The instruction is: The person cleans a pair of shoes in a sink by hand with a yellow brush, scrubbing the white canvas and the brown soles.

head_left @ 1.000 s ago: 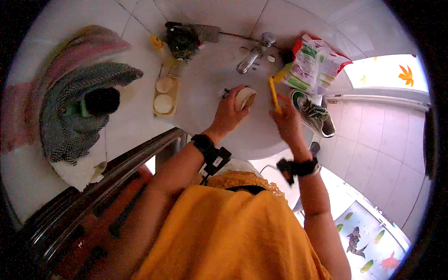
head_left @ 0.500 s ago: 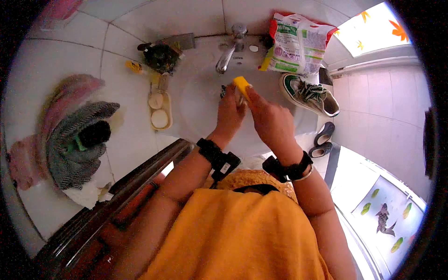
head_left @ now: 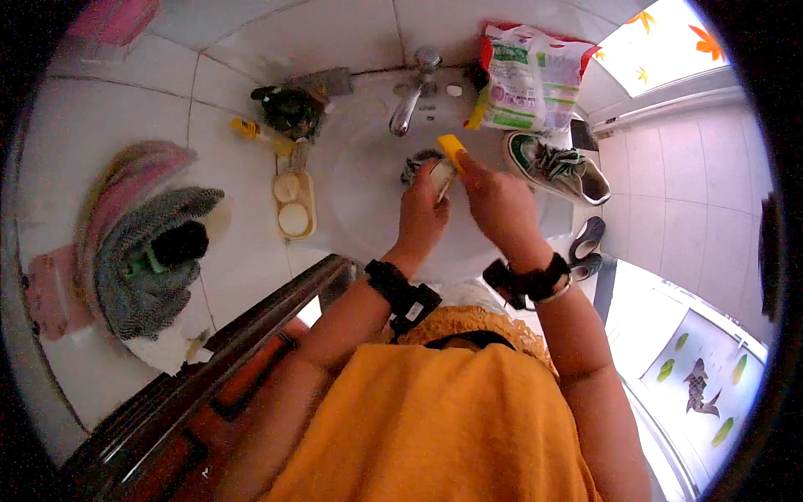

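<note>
Over the white washbasin (head_left: pixel 360 180), my left hand (head_left: pixel 422 219) is closed around a shoe (head_left: pixel 443 177). Its pale sole edge faces my right hand, and dark-and-white laces or fabric (head_left: pixel 412 167) show beyond my fingers. My right hand (head_left: pixel 503 205) grips a yellow brush (head_left: pixel 452 152) close against the shoe; its bristles cannot be made out. Both hands are below the chrome tap (head_left: pixel 406 113), and no water is seen running from it. A green-and-white lace-up sneaker (head_left: pixel 559 167) rests on the basin's right rim.
A white, red and green plastic bag (head_left: pixel 535 79) stands behind the sneaker. Left of the basin are a soap dish (head_left: pixel 294 205) with two round pale pieces, a yellow-capped bottle (head_left: pixel 259 134) and a grey cloth (head_left: pixel 138 251) with a black-and-green brush. Dark shoes (head_left: pixel 588 243) lie lower right.
My right hand and the yellow brush have shifted slightly right along the shoe. The shoe has turned or moved so more of its pale edge shows. The whole view has shifted a little.
</note>
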The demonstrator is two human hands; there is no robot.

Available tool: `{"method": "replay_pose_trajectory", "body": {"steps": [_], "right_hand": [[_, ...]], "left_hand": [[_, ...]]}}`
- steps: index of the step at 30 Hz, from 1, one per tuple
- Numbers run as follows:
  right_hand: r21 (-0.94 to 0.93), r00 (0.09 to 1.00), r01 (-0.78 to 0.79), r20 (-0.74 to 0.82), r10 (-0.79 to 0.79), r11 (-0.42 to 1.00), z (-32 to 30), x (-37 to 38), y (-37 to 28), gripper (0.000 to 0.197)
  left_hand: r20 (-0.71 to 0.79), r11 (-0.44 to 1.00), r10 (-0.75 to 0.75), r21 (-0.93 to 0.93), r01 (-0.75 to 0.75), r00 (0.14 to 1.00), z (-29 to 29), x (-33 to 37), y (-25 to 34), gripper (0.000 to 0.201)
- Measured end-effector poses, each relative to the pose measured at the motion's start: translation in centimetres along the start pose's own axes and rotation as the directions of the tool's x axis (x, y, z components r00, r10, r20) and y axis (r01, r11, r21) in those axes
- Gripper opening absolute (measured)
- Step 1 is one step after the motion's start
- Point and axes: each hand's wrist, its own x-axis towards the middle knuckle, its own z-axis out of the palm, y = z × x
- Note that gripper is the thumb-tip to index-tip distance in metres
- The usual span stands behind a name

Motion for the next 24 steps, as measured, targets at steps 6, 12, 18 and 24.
{"method": "replay_pose_trajectory", "body": {"steps": [6,12,18,24], "right_hand": [[-0.064,0.997,0.030,0.068,-0.025,0.998,-0.6,-1.4,-2.6,0.034],[-0.048,1.000,0.012,0.019,-0.011,0.999,-0.7,-0.6,-2.2,0.032],[0.003,1.000,0.012,-0.003,-0.012,1.000,-0.1,0.5,-1.0,0.037],[-0.016,0.993,0.041,0.108,-0.039,0.999,-0.4,-1.6,-4.3,0.031]], "left_hand": [[0.098,0.968,-0.210,-0.116,0.221,0.973,-1.0,0.5,0.4,0.047],[0.023,0.988,-0.140,-0.058,0.141,0.990,-0.5,0.0,-0.4,0.047],[-0.032,0.997,-0.060,0.047,0.061,0.998,-0.4,-0.2,-0.2,0.047],[0.146,0.917,-0.316,-0.205,0.341,0.938,-1.4,0.8,-0.9,0.048]]}}
